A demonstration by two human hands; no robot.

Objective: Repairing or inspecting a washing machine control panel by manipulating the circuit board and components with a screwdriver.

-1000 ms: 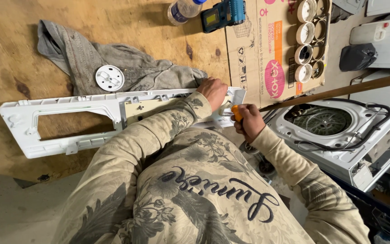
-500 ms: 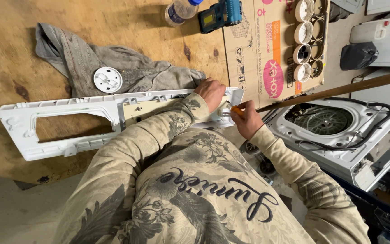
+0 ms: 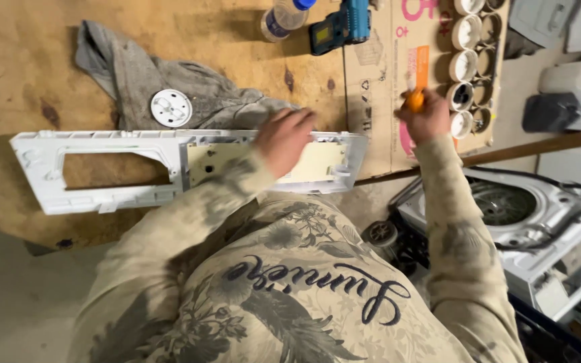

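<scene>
Plainly, the work under way is the stripping of a long white plastic panel (image 3: pixel 95 171) that lies flat on the wooden workbench (image 3: pixel 28 60), its rear face up, with a pale circuit board (image 3: pixel 311 165) seated in its right-hand half. To the right of the bench stands an opened washing machine (image 3: pixel 526 222), and a wooden stick (image 3: pixel 526 149) lies across it, ending near the panel. A grey cloth (image 3: pixel 136 74) sits behind the panel with a round white disc (image 3: pixel 171 107) on it; a blue power drill (image 3: pixel 344 23) rests further back. The person's left hand (image 3: pixel 284 138) presses flat on the circuit board, fingers spread, gripping nothing. The right hand (image 3: pixel 428 117) is raised clear of the panel over a sheet of cardboard (image 3: pixel 378 81), closed round an orange-handled tool (image 3: pixel 415 101); its tip is hidden. In my judgement, the step is loosening the board, and the next move calls for bringing the tool back to a fastener at the panel's right end while the left hand keeps it steady.
</scene>
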